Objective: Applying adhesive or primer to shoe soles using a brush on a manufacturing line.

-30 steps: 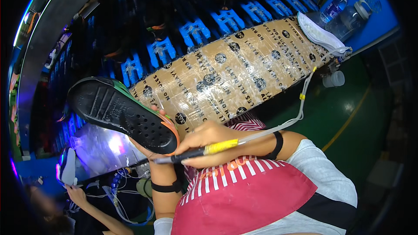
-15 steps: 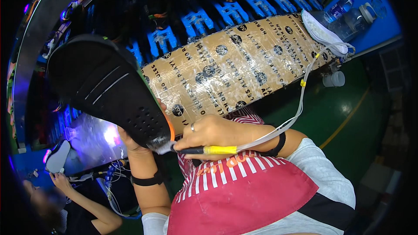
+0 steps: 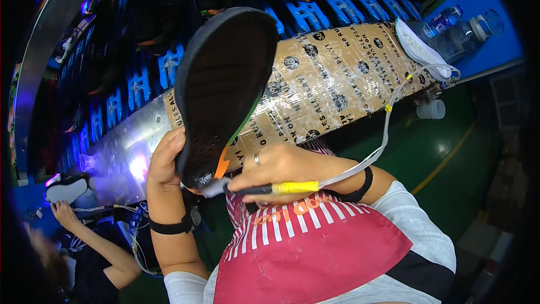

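Note:
My left hand (image 3: 166,160) grips a black shoe sole (image 3: 222,79) near its narrower end, thumb along the side. The sole is tilted up, its dark perforated face toward me, with orange and green showing along one edge. A wet sheen covers the lower end. My right hand (image 3: 275,166) is closed around a brush (image 3: 256,190) with a dark handle and a yellow-wrapped back end. Pale bristles touch the sole's lower end. From the brush a clear tube (image 3: 386,135) runs over my right forearm toward the far right.
A cardboard-covered bench (image 3: 332,79) spans the middle, with white insole-shaped pads (image 3: 419,50) at its right end. Beyond are blue racks (image 3: 309,16), bottles (image 3: 444,21) and a hanging white cup (image 3: 431,110). At lower left a co-worker's hand (image 3: 66,214) touches a pale sole (image 3: 66,190).
The sole has swung upright and to the right, and my left hand has turned with it. The brush has shifted slightly right and stays at the sole's lower end.

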A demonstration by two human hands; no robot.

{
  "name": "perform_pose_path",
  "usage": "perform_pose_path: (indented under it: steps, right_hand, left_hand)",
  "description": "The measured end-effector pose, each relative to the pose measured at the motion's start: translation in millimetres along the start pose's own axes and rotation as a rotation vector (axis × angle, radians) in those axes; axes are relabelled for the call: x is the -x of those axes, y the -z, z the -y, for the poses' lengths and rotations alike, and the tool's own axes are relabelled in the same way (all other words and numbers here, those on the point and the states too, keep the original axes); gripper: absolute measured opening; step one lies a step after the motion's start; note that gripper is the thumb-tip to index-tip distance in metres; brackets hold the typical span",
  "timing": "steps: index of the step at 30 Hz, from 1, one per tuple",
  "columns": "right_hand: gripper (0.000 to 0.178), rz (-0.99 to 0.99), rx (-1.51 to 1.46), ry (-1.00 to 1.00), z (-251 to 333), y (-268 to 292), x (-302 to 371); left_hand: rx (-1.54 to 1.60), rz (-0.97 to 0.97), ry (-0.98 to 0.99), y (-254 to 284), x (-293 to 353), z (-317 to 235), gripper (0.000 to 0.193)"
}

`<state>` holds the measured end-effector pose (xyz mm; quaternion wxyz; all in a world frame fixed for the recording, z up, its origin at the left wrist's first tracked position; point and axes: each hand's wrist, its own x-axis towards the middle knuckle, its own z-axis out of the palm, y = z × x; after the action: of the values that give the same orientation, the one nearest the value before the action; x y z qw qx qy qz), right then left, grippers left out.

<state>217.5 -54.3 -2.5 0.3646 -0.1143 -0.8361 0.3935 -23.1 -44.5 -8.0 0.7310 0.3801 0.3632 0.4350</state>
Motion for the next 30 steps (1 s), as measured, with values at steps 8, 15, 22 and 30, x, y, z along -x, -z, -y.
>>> perform_pose_path:
  steps: [8,15,22,30]
  right_hand:
    - [0.025,-0.025,-0.150,0.008,-6.7,-10.4,-0.1]
    - [0.025,-0.106,0.085,-0.002,-16.7,-16.7,3.0]
    - [0.027,0.055,-0.011,0.028,-16.3,-7.4,7.4]
    - [0.028,0.071,0.072,0.032,-25.1,-10.0,8.4]
  left_hand:
    - [-0.070,-0.016,0.062,-10.1,-1.8,-11.1,0.047]
    - [-0.127,0.022,0.209,-18.1,-9.6,-23.5,0.045]
    - [-0.264,0.015,0.312,-19.5,-11.1,-28.0,0.048]
    - [-0.302,0.065,0.395,-18.2,-12.6,-26.2,0.047]
